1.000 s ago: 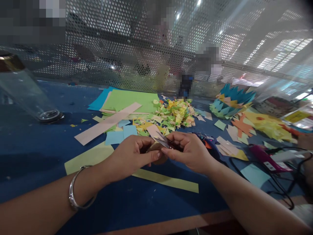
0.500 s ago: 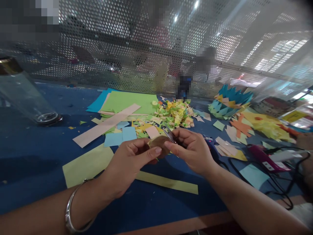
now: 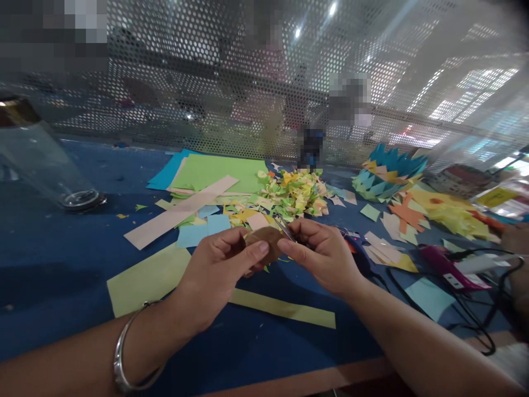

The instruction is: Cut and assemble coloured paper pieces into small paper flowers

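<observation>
In the middle of the view, my left hand [image 3: 225, 264] is closed on a small piece of paper [image 3: 269, 243], pinched between thumb and fingers. The paper looks brownish in shadow, with a paler edge. My right hand [image 3: 322, 253] is wrapped round small metal scissors [image 3: 285, 227]; their handles are mostly hidden by the fingers. The blades point up and left, just beyond the paper's right end, and my right thumb tip is against or very near the paper. Below the hands, a pale yellow strip [image 3: 285, 309] lies on the blue table [image 3: 264, 358].
Behind my hands is a heap of paper scraps [image 3: 300, 190]. Green sheets [image 3: 227, 168] lie stacked beside it, near a perforated metal screen [image 3: 185, 110]. A clear bottle [image 3: 49, 160] stands left. A blue folded-paper piece [image 3: 390, 168] and a purple power strip [image 3: 450, 267] with cables are right.
My left hand has shifted slightly left with the paper, and more of the paper's face shows. The scissors have turned a little, so their blades look narrower.
</observation>
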The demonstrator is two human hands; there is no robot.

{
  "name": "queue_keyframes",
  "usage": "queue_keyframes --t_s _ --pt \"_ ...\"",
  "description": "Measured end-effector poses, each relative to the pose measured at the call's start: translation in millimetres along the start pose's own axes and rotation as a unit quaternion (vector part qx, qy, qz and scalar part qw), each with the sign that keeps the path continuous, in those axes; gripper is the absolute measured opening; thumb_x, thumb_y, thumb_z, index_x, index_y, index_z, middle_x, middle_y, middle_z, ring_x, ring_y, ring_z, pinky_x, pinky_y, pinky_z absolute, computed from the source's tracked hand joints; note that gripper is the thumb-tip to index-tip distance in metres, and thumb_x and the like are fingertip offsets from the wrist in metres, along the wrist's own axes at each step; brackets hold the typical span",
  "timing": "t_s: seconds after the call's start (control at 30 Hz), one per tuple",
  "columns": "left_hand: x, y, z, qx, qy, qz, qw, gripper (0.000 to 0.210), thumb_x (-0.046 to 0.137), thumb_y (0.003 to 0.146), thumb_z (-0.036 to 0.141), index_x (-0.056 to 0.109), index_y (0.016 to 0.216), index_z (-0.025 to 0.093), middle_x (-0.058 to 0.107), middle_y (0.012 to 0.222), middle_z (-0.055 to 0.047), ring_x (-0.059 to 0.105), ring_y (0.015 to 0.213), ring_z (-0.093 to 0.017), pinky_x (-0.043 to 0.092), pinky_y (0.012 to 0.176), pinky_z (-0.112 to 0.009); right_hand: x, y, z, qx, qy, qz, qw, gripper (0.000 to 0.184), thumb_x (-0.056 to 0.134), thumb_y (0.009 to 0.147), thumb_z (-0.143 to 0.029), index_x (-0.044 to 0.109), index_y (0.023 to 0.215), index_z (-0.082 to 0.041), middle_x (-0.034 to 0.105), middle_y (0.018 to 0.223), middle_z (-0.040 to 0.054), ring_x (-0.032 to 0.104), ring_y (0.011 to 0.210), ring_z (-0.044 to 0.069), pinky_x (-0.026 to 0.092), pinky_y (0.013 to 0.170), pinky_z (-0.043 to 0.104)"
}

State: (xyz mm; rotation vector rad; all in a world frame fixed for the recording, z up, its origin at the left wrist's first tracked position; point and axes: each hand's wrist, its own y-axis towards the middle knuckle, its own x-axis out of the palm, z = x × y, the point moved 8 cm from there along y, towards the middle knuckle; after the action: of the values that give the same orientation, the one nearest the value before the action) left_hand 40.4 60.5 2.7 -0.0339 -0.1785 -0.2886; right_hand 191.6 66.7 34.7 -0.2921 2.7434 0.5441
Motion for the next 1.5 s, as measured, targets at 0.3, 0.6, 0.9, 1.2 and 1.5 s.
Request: queue_keyframes --t_s 0.3,0.6,0.9,1.2,1.5 --pt "-8.2 7.9 7.4 0.014 0.004 -0.035 0.999 0.021 0.069 0.088 0.035 0.058 0.081 0.019 0.061 0.070 0.002 0.057 0.061 -0.013 0.046 0.060 -0.029 6.1 -1.0 12.8 0.070 0.022 -0.083 0.994 0.039 0.064 0.091 -0.052 0.052 0.073 -0.019 0.035 0.061 -0.0067 0.028 0.053 0.007 0.020 0.047 0.024" --pt "-1.5 9.0 2.6 0.009 0.055 -0.073 0.996 0.020 0.067 0.090 0.038 0.063 0.088 0.019 0.064 0.075 0.000 0.054 0.064 -0.012 0.042 0.061 -0.027 9.2 -4.8 13.2 0.077 0.076 -0.114 0.988 0.036 0.059 0.095 -0.049 0.057 0.077 -0.018 0.034 0.062 -0.0064 0.027 0.051 0.007 0.019 0.045 0.024" --pt "-0.6 9.5 3.6 0.019 0.064 -0.086 0.994 0.021 0.068 0.089 0.038 0.063 0.086 0.018 0.061 0.073 0.001 0.051 0.063 -0.011 0.042 0.061 -0.026 9.0 -7.5 14.8 0.080 0.104 -0.114 0.985 0.037 0.059 0.096 -0.049 0.055 0.074 -0.018 0.037 0.058 -0.0075 0.028 0.048 0.006 0.022 0.044 0.022" --pt "-0.8 8.4 9.5 0.023 0.070 -0.080 0.994 0.018 0.066 0.090 0.037 0.066 0.085 0.020 0.062 0.072 0.000 0.053 0.063 -0.013 0.045 0.063 -0.028 6.9 -6.2 11.2 0.069 0.071 -0.108 0.989 0.039 0.058 0.096 -0.049 0.056 0.072 -0.019 0.037 0.058 -0.0067 0.030 0.048 0.007 0.024 0.043 0.022" --pt "-5.1 10.4 12.2 0.024 0.070 -0.077 0.994 0.016 0.067 0.088 0.036 0.069 0.088 0.020 0.062 0.072 0.000 0.057 0.062 -0.014 0.048 0.061 -0.029 8.2 -5.4 6.3 0.058 0.064 -0.117 0.989 0.039 0.058 0.096 -0.047 0.056 0.070 -0.019 0.038 0.060 -0.0058 0.030 0.048 0.006 0.024 0.043 0.023"
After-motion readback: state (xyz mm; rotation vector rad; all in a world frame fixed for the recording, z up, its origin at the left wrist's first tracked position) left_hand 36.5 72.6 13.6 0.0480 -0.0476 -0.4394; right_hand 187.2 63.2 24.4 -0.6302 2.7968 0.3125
